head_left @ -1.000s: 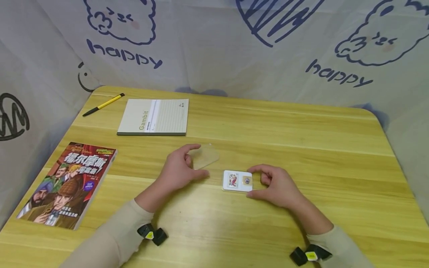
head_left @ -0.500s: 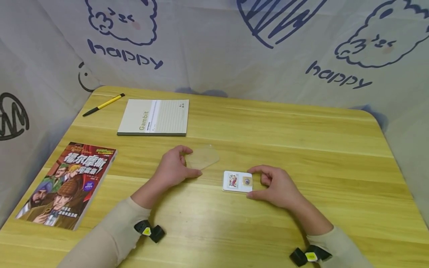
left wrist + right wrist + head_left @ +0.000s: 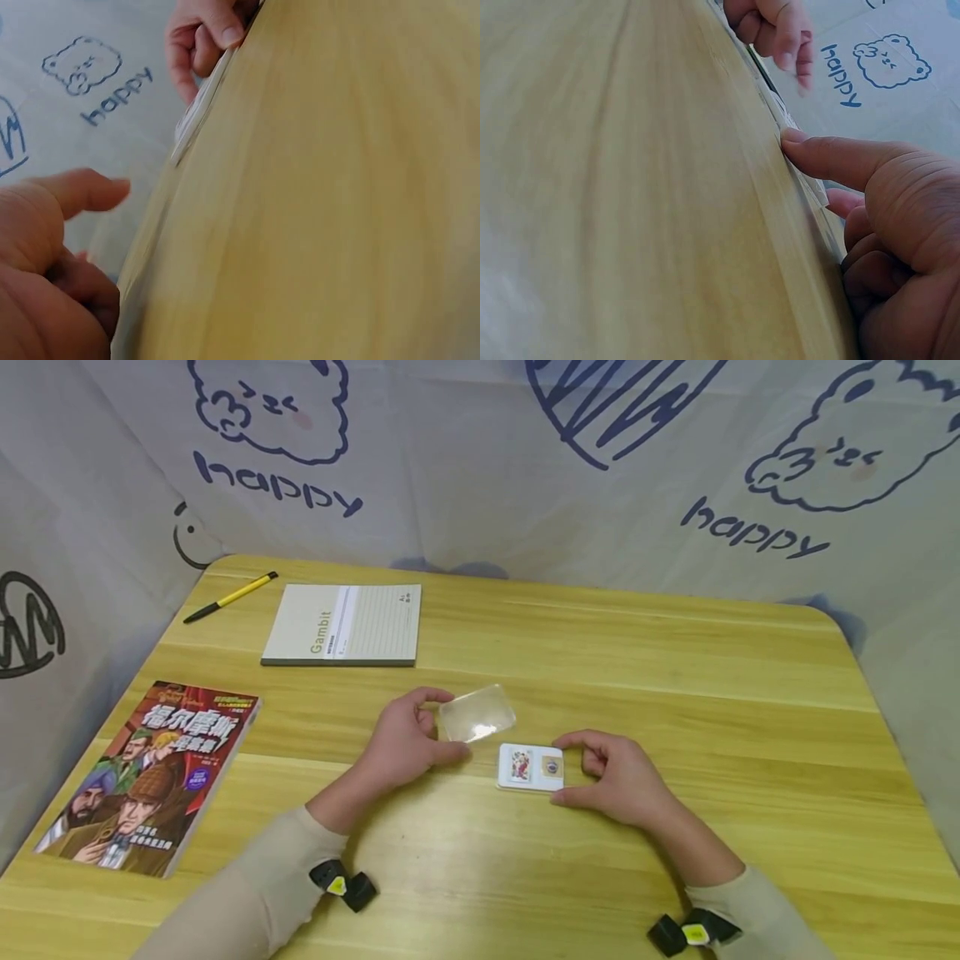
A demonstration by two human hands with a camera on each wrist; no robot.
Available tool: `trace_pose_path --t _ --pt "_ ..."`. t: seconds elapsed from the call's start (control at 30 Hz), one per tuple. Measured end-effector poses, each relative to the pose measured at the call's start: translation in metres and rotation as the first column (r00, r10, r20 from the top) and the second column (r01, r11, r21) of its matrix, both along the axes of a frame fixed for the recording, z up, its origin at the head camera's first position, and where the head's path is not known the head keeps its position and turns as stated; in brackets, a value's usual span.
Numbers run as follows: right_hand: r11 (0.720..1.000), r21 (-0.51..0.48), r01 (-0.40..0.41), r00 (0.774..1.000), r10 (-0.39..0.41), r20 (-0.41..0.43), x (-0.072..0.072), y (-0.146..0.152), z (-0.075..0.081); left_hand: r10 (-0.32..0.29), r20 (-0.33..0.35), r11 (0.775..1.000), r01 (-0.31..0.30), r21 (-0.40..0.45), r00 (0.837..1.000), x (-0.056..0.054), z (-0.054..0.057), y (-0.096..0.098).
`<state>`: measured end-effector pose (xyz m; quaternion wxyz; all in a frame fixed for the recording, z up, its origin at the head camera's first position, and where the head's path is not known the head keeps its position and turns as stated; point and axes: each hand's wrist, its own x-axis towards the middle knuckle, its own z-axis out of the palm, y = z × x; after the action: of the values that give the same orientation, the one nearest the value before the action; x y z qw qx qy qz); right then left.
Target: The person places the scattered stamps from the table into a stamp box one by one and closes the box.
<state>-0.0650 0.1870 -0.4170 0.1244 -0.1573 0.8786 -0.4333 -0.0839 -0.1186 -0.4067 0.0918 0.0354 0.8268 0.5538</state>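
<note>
I've got the white case [image 3: 530, 767] flat on the wooden table [image 3: 675, 677], near the middle; small card-like picture at its left end, tan square with a dark round mark at its right. My right hand [image 3: 618, 777] has it at that right end, thumb on the near edge, forefinger on the far edge, other fingers curled under. In the right wrist view I see the thumb at the white edge.

Just up and left of the case, apart from it: the clear cover [image 3: 477, 712], see-through, slanted, bright glare on its lower part. My left hand [image 3: 408, 735] grips its left end between thumb and forefinger. I can't tell if the cover touches the table. Left wrist view barely shows it to me.

Further out, I see beige sleeves [image 3: 258, 885] on both arms, a black strap device [image 3: 343, 885] on each wrist. Comic-style book [image 3: 146, 777] at far left, cover up. "Gambit" notebook [image 3: 342, 625] behind the left hand, nearer the back edge. Yellow-and-black pen [image 3: 231, 597] slanted just left of the notebook. Pale cloth [image 3: 450, 485] behind it all, blue drawings and "happy" lettering.
</note>
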Motion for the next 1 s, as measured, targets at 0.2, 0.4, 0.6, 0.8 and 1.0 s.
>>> trace_pose_path --t 0.2,0.4,0.6,0.8,1.0 --pt "1.0 -0.009 0.004 1.0 -0.004 0.002 0.001 -0.001 -0.002 -0.102 -0.039 0.99 0.105 0.091 0.994 0.004 -0.002 0.02" --pt "1.0 -0.017 0.012 1.0 -0.012 0.011 0.001 -0.001 -0.003 -0.211 -0.062 0.973 0.216 0.086 0.976 0.007 -0.004 0.034" --pt "1.0 -0.019 0.007 1.0 -0.006 0.005 0.001 0.0 -0.004 -0.311 -0.064 0.948 0.314 0.04 0.948 0.007 -0.008 0.041" --pt "0.999 -0.034 0.015 1.0 -0.014 0.021 0.0 0.001 -0.002 -0.355 -0.046 0.935 0.355 -0.026 0.934 0.005 -0.009 0.045" --pt "0.999 -0.028 0.016 1.0 -0.016 0.006 -0.001 0.003 -0.001 -0.366 -0.028 0.93 0.365 -0.053 0.93 0.004 -0.008 0.048"
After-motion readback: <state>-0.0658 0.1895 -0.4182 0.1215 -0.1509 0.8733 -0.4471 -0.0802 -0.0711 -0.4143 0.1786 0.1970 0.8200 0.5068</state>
